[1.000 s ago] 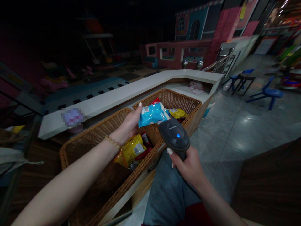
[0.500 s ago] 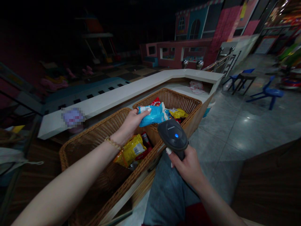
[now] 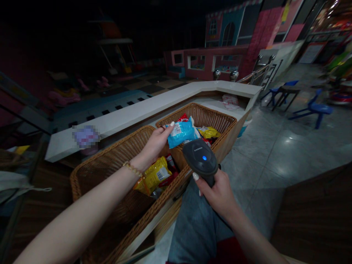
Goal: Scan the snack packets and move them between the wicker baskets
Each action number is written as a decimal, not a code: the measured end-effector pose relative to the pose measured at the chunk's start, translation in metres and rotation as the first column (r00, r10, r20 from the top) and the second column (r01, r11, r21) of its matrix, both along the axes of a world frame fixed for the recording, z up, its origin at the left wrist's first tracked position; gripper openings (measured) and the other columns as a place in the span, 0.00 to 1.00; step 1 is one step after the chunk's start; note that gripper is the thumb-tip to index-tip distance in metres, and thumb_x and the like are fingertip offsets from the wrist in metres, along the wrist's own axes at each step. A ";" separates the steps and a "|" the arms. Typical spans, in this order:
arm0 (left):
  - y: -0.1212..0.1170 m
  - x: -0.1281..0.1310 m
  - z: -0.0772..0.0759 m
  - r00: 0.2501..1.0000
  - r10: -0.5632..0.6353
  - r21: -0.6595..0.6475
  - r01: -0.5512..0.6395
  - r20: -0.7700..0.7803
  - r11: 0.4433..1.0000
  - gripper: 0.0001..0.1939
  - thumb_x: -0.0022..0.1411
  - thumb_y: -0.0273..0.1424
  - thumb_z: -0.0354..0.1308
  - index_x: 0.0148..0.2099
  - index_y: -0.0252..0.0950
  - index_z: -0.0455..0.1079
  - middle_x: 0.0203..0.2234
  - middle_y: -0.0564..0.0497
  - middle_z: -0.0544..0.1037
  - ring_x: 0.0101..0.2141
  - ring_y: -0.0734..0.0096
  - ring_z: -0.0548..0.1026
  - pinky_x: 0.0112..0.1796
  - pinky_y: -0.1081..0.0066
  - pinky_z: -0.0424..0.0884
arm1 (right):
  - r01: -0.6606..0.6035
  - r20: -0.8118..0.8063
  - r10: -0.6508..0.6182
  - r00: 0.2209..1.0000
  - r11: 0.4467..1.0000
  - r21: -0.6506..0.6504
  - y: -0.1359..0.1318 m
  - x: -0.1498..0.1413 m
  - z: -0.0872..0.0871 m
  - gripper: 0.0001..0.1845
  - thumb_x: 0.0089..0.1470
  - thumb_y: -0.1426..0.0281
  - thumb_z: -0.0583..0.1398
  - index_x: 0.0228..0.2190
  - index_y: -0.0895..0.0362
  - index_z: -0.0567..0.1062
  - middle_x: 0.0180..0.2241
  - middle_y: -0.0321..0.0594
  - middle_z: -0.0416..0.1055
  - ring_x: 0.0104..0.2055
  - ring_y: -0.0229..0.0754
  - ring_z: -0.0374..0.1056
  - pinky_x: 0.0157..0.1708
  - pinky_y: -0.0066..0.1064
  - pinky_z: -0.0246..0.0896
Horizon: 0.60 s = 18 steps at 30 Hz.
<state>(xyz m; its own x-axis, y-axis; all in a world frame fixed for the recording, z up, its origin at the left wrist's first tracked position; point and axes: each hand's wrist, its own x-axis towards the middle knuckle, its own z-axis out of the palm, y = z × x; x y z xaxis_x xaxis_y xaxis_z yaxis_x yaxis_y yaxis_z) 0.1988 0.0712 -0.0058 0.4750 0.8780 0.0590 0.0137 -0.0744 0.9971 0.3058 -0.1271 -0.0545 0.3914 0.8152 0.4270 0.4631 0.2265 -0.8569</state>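
My left hand [image 3: 155,145] grips a light blue snack packet [image 3: 183,132] by its left end, holding it above the far wicker basket [image 3: 220,121] with its white barcode label facing up. My right hand [image 3: 218,190] is closed around the handle of a black barcode scanner [image 3: 200,158] with a blue light on top, its head just below and in front of the packet. Beneath my left wrist, a yellow packet [image 3: 154,175] and red packets lie in the near wicker basket [image 3: 107,161].
A yellow packet [image 3: 208,132] and red ones lie in the far basket. A white counter [image 3: 143,110] runs behind both baskets. My jeans-clad knee [image 3: 192,223] is below the scanner. Blue chairs [image 3: 316,108] and a small table stand on the tiled floor at right.
My left hand has turned the blue packet and shifted it slightly right, so its barcode label now faces up. The scanner has drifted a little left and down.
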 end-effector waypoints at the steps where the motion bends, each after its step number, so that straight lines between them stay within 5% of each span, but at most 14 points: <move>1: 0.000 0.000 0.001 1.000 -0.004 -0.004 0.004 -0.009 1.000 0.23 0.57 0.53 0.66 0.33 0.36 0.77 0.29 0.49 0.82 0.33 0.64 0.77 0.36 0.68 0.71 | 0.000 0.004 0.000 1.000 1.000 -0.003 0.000 0.000 0.000 0.10 0.56 0.66 0.60 0.24 0.51 0.70 0.15 0.33 0.68 0.30 0.48 0.76 0.32 0.32 0.69; 14: 0.004 -0.001 0.001 1.000 0.023 -0.005 -0.023 -0.013 1.000 0.24 0.55 0.54 0.66 0.31 0.35 0.75 0.27 0.48 0.80 0.27 0.69 0.73 0.32 0.69 0.69 | 0.003 0.003 -0.003 1.000 1.000 -0.005 -0.003 0.002 -0.002 0.12 0.57 0.65 0.60 0.22 0.50 0.68 0.14 0.33 0.67 0.29 0.48 0.77 0.29 0.31 0.67; 18: 0.016 -0.012 0.020 0.995 0.029 0.055 -0.024 -0.092 0.998 0.21 0.58 0.50 0.66 0.29 0.36 0.74 0.24 0.49 0.78 0.24 0.70 0.71 0.28 0.70 0.67 | 0.036 0.012 -0.036 0.999 0.999 -0.037 -0.006 0.007 -0.007 0.13 0.57 0.64 0.61 0.22 0.50 0.69 0.15 0.34 0.69 0.29 0.49 0.77 0.25 0.31 0.65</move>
<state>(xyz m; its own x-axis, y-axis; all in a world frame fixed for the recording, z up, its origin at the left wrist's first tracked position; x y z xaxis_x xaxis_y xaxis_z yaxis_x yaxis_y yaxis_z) 0.1869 0.0867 0.0141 0.4571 0.8871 0.0634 0.1085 -0.1264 0.9860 0.3133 -0.1334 -0.0612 0.4159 0.8162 0.4011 0.4802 0.1775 -0.8590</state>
